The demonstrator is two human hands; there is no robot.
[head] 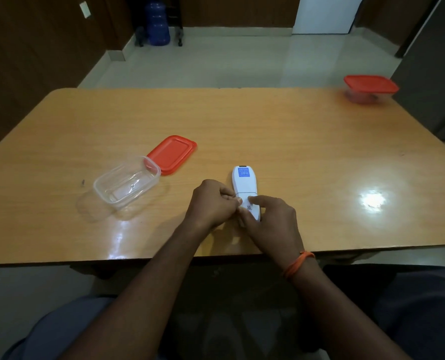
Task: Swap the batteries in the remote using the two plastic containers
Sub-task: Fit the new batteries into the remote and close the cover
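Note:
A white remote [244, 184] lies face down on the wooden table [268, 131], a blue label at its far end. My left hand [212, 202] grips the remote's near left edge with curled fingers. My right hand [270, 220] holds the near end from the right, its index finger pressing on the battery cover. An open clear plastic container [126, 183] sits to the left, its red lid [172, 154] flat on the table behind it. A second container with a red lid on [370, 88] stands at the far right corner.
A small dark speck [83, 182] lies on the table left of the open container. Beyond the table are a tiled floor, a blue water jug [157, 22] and a white door [325, 14]. An orange band circles my right wrist.

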